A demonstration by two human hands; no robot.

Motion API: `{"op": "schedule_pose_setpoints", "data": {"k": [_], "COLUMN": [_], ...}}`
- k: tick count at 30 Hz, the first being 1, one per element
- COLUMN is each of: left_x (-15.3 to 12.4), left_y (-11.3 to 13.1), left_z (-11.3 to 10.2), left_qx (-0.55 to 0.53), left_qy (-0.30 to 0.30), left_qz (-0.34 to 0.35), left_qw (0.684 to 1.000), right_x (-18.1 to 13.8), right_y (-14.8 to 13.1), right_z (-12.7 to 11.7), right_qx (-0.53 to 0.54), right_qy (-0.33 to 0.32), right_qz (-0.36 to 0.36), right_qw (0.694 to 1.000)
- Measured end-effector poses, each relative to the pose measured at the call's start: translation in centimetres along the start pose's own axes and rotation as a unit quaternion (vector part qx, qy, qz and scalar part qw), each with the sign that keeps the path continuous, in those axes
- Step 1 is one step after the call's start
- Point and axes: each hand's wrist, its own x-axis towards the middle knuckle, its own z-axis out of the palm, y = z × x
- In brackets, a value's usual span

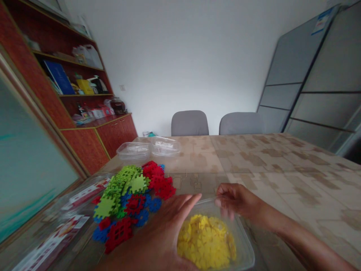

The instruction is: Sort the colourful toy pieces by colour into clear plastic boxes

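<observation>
A clear plastic container (248,244) filled with yellow interlocking plastic pieces (207,241) stands at the near edge of the table. Along its left side stretches my left hand (166,229), fingers extended toward the far rim and thumb apart near the front. My right hand (229,199) is at the far right corner with fingers curled in a pinch at the rim; blur softens its fingertips. Whether a lid covers the container I cannot tell. Left of my left hand lies a pile of green pieces (124,184), red pieces (160,180) and blue pieces (142,216).
Two clear containers (134,150) stand behind the pile. Clear packaging with printed labels (53,241) lies at the table's left edge. Beyond the far edge are two grey chairs (189,122). A wooden shelf cabinet (113,137) stands at the left, grey cabinet doors (291,71) at the right.
</observation>
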Motion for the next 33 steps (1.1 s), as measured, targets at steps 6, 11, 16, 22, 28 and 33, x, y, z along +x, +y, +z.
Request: {"op": "schedule_pose_setpoints", "data": {"k": [6,11,16,22,28,33], "left_x": [-1.4,-1.5,-2.0,-2.3,-4.6,-9.1], "left_y": [0.4,0.6,-0.6,-2.2,-2.7,-6.6], "left_z": [-0.1,-0.4,-0.6,0.6,-1.7,-6.9], "left_qx": [0.001,-0.042,-0.109,-0.223,-0.209,0.030], "left_qy": [0.027,0.037,0.064,0.141,0.221,0.317], "left_qz": [0.010,0.012,0.038,0.100,0.050,-0.142], "left_qw": [1.000,0.998,0.991,0.959,0.951,0.937], "right_x": [-0.4,-1.6,-1.8,0.2,1.6,1.4], "right_y": [-1.9,-3.7,-4.2,-0.8,3.2,3.3], "right_z": [1.2,1.8,1.8,1.6,2.0,2.2], "right_qx": [0.168,0.239,0.226,-0.048,-0.146,-0.161], "right_qy": [0.023,0.053,0.039,0.077,0.065,0.062], "right_qz": [0.066,0.049,0.003,-0.063,-0.099,-0.103], "right_qw": [0.983,0.968,0.973,0.994,0.982,0.980]}}
